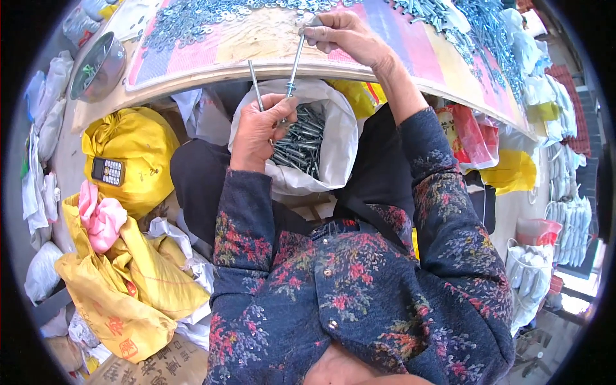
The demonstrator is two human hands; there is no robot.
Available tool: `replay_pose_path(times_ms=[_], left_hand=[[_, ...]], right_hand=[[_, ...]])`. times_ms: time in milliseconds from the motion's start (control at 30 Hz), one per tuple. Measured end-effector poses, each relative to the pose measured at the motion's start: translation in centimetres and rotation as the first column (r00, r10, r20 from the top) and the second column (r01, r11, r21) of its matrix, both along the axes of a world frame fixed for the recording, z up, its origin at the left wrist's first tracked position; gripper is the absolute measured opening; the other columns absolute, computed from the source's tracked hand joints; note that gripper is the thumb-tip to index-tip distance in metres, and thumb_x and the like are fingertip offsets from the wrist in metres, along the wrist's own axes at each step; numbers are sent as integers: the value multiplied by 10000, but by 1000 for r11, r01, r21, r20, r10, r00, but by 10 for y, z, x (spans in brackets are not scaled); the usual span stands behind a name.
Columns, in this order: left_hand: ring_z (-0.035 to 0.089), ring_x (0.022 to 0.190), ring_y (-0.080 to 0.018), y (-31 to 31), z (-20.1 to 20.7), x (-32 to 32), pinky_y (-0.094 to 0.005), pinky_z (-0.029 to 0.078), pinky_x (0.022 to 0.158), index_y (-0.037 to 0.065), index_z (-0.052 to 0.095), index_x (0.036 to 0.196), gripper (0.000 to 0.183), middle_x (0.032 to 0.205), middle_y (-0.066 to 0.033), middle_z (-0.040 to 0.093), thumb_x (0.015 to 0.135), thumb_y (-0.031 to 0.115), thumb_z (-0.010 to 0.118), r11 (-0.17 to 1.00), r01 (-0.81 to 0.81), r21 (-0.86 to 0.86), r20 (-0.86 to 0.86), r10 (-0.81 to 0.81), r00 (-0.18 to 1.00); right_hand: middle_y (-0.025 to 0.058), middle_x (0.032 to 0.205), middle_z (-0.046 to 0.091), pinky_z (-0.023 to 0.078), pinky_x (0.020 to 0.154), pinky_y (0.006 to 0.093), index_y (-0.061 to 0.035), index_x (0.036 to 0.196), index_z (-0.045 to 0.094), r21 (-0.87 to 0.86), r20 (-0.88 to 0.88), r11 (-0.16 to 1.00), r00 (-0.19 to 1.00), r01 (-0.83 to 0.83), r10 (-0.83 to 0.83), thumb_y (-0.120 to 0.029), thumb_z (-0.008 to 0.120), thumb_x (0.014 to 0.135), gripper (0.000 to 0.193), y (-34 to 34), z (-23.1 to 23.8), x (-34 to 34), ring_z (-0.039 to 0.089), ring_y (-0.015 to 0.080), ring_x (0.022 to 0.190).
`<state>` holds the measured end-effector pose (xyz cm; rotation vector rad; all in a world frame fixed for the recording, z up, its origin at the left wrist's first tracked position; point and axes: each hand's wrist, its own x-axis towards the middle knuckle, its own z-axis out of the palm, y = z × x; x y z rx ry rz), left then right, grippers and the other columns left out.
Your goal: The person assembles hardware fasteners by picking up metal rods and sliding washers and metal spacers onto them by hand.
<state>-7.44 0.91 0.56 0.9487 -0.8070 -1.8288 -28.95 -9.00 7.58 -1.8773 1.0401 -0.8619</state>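
Note:
My left hand (262,131) is closed around the lower ends of two long metal bolts over the white sack. One thin bolt (255,83) sticks up on its left. The other bolt (296,64) leans up toward the table and carries small ring-like pieces, washers or nuts (290,87), just above my left fingers. My right hand (343,38) pinches at that bolt's upper end; whether a small washer is also between the fingertips cannot be made out. Below my left hand, the open white sack (340,128) holds many similar metal bolts (307,138).
Loose washers (186,25) spread over the striped table cover (250,38); metal fasteners (481,32) heap at its right. A bowl (98,67) stands at the left edge. A keypad phone (108,171) lies on a yellow bag (144,141). Bundled white bags (568,212) line the right.

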Motion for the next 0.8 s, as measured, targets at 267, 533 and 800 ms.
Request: replay_pose_path(times_ms=[267,533,800], left_hand=[[412,419,-34,-6,-8,24,-157,290,357,19,634,866,122,699,-51,607,849,125,692,996,49,76,-158,-36,987],[470,480,-45,-5,-5,31,-181,316,405,-2,649,885,117,708,-60,641,816,68,714,954,-269,-132,-46,265,963],[469,478,-50,-8,-3,41,-186,337,433,-40,653,884,144,664,-43,623,792,56,708,820,-514,-252,-44,521,852]], right_hand=[[78,743,656,481,611,315,15,885,692,147,-98,980,984,-133,149,-264,673,821,287,-13,28,30,613,167,690],[180,1034,671,527,822,328,49,1156,599,401,478,915,845,32,-239,-324,555,927,439,44,-22,92,671,247,908],[196,1148,629,403,983,322,85,1192,553,190,381,979,913,76,-145,-490,315,999,651,97,-14,129,592,242,1062]])
